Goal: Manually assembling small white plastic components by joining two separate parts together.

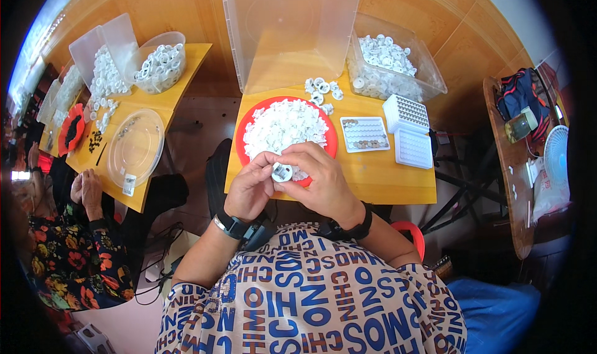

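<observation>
Both of my hands meet at the near edge of a red round tray point(241, 130), pinching a small round white plastic part point(282, 173) between them. My left hand point(250, 185) grips its left side with thumb and fingers. From the right, my right hand point(326, 185) closes on the same part. Something grey shows inside the part's ring, too small to make out. A heap of small white plastic pieces point(285, 127) fills the tray just beyond my fingers. Several round white parts with dark centres point(319, 96) lie on the wooden table behind the tray.
Right of the red tray sits a shallow white tray point(376, 129) holding small round pieces, beside stacked white trays point(414, 149). A clear bin point(429, 83) of white parts and an upright clear lid point(289, 31) stand behind. At left, another person's hands point(88, 189) are near a second table point(180, 74).
</observation>
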`<state>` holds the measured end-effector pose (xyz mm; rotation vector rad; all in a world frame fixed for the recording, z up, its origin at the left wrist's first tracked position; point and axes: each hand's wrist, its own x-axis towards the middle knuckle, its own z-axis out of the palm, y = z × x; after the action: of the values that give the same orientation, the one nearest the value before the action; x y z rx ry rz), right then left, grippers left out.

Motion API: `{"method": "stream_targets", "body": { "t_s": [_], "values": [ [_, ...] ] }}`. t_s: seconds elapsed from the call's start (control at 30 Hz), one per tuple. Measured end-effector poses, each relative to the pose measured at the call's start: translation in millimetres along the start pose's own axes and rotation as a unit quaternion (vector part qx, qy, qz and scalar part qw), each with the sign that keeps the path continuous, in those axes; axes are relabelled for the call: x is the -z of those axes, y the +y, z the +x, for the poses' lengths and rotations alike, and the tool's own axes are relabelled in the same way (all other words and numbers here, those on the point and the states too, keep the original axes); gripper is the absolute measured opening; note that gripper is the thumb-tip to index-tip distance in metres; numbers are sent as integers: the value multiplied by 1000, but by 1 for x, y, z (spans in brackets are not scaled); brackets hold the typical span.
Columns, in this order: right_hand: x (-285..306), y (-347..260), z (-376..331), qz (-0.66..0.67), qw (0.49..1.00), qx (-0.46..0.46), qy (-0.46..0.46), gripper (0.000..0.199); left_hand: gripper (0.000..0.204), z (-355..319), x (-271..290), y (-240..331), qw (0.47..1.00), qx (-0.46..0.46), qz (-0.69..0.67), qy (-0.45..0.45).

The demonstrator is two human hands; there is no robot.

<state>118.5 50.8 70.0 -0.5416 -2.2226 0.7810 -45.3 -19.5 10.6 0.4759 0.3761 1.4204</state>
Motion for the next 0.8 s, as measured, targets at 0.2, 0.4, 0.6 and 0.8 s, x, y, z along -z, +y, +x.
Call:
{"method": "stream_targets", "body": {
  "t_s": [0.2,0.4,0.6,0.8],
  "values": [
    [0,12,-3,105,993,-32,-33,38,28,-1,-13,3,998,51,-24,36],
    [9,21,1,109,991,-74,-12,32,27,-1,12,8,1000,8,-15,-15],
    [31,58,-9,29,983,-179,25,18,23,-7,19,23,994,-60,18,85],
    [19,58,-9,-102,982,-141,-79,14,24,-12,27,25,990,-50,42,123]
  ]
}}
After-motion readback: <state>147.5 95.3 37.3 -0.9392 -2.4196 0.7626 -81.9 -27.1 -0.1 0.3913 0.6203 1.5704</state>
